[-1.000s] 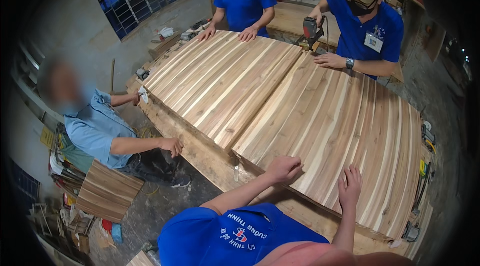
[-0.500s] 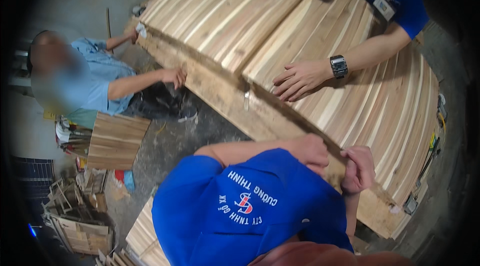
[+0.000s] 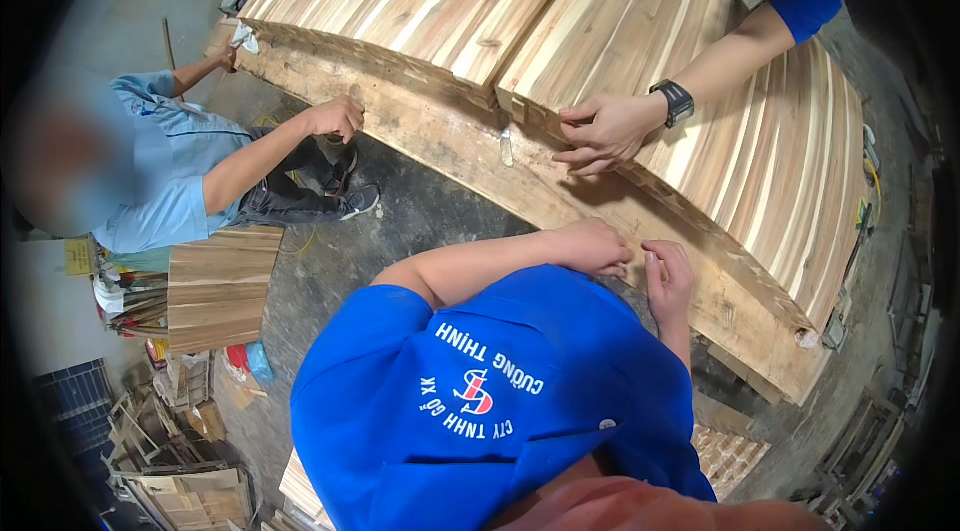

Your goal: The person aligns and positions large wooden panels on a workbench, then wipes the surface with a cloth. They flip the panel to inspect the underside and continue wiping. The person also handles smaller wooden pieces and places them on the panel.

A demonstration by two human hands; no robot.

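Along the near edge of the thick plank [image 3: 450, 136], which carries two striped wood panels [image 3: 790, 151], both of the person's hands press against its side face. The left hand [image 3: 592, 247] is curled, knuckles to the wood; whether it grips cannot be told. The right hand [image 3: 670, 281] lies flat, fingers together. A co-worker's hand [image 3: 600, 131] pinches a panel's edge just above, and another person's hand [image 3: 338, 117] holds the plank further left. It looks like steadying or aligning; any shift calls for all hands moving together.
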